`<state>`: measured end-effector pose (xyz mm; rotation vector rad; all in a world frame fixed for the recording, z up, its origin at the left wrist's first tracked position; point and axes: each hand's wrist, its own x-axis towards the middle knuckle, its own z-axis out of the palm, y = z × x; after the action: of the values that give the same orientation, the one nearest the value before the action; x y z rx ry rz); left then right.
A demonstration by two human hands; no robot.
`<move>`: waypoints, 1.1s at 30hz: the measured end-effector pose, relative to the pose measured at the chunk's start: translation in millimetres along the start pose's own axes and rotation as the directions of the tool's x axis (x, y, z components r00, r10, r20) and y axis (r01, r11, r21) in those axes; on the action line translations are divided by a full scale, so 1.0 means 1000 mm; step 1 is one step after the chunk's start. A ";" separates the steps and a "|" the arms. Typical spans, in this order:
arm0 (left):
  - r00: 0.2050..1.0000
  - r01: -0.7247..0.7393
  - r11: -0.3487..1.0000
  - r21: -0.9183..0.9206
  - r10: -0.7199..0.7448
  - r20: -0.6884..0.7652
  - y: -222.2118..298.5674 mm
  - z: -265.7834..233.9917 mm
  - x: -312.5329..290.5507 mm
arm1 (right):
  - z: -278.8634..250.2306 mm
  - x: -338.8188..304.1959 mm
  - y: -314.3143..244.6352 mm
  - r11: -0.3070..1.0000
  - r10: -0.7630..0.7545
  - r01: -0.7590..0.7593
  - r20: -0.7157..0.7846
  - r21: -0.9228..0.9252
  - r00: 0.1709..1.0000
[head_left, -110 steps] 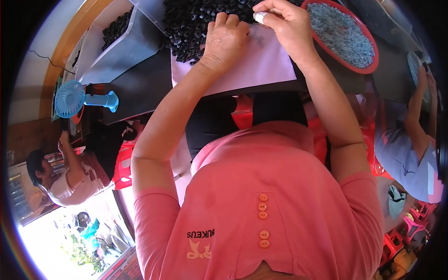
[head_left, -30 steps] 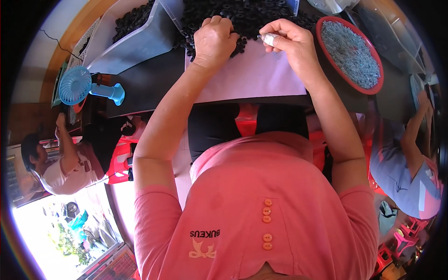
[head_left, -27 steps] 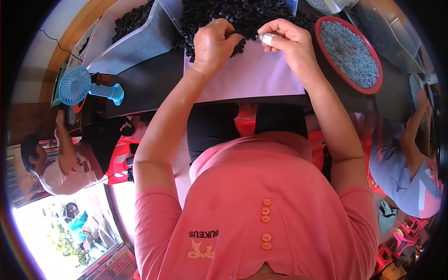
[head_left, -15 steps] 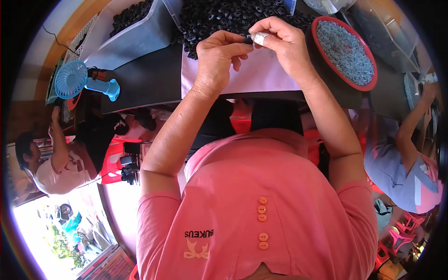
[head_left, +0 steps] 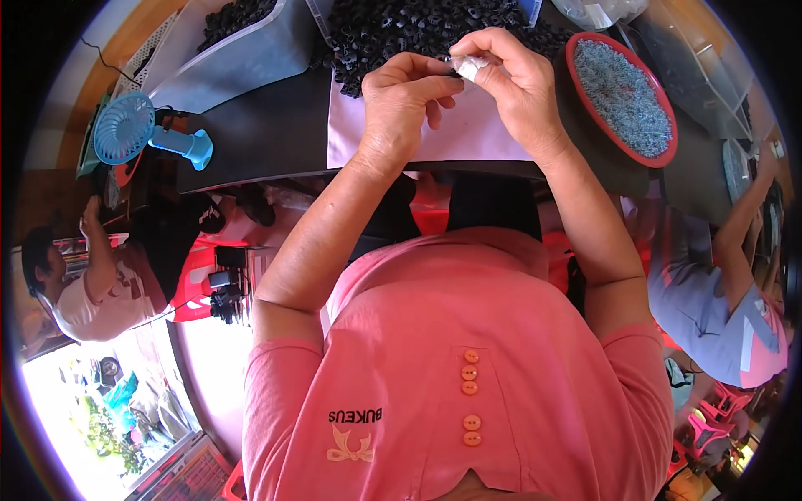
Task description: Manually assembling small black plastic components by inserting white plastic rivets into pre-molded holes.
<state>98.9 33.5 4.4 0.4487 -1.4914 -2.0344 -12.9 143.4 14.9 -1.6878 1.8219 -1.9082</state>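
My left hand (head_left: 399,104) pinches a small black part between thumb and forefinger, mostly covered by the fingertips. Right beside it my right hand (head_left: 526,96) is closed too, thumb against forefinger, with white wrapping (head_left: 470,67) round the tip of a digit. Whatever the right fingertips hold is too small to make out. Both hands are over a pale pink cloth (head_left: 472,134), their fingertips nearly meeting. Just beyond them lies a large heap of small black parts (head_left: 384,37). To the right, a red bowl (head_left: 673,142) holds many tiny pale-blue pieces (head_left: 622,100).
A grey plastic bin (head_left: 251,71) with more black parts stands at the far left. A blue fan (head_left: 125,129) rests on the dark table (head_left: 259,125). Clear containers (head_left: 702,75) are at far right. One person (head_left: 109,292) is at left, another (head_left: 710,301) at right.
My hands stay together over the cloth, with slight finger movement. The right fingertips have shifted a little, and the black part is more covered now. The whole view has moved slightly.
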 end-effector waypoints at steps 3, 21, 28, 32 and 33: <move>1.000 0.011 0.999 -0.041 -0.011 -0.011 -0.001 -0.003 -0.001 | 0.002 -0.004 0.006 1.000 0.015 -0.015 0.000 0.025 1.000; 0.999 -0.007 0.997 0.078 0.010 -0.040 -0.001 -0.020 -0.010 | 0.011 -0.008 0.000 1.000 -0.016 0.016 0.049 -0.004 0.999; 0.998 -0.011 0.996 -0.083 0.006 -0.070 -0.003 -0.019 -0.015 | 0.015 -0.016 0.005 0.993 0.102 -0.106 0.073 0.058 0.992; 0.998 0.030 0.990 -0.139 -0.039 -0.059 -0.005 -0.025 -0.019 | 0.014 -0.017 0.006 0.986 0.141 -0.149 0.102 0.071 0.985; 0.999 0.026 0.995 -0.101 -0.030 -0.043 -0.005 -0.027 -0.019 | 0.013 -0.016 0.006 0.986 0.144 -0.152 0.113 0.065 0.983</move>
<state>127.9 26.4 -10.3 0.4737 -1.3562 -2.0968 -0.8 142.2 -3.1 -1.5524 1.7611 -1.7670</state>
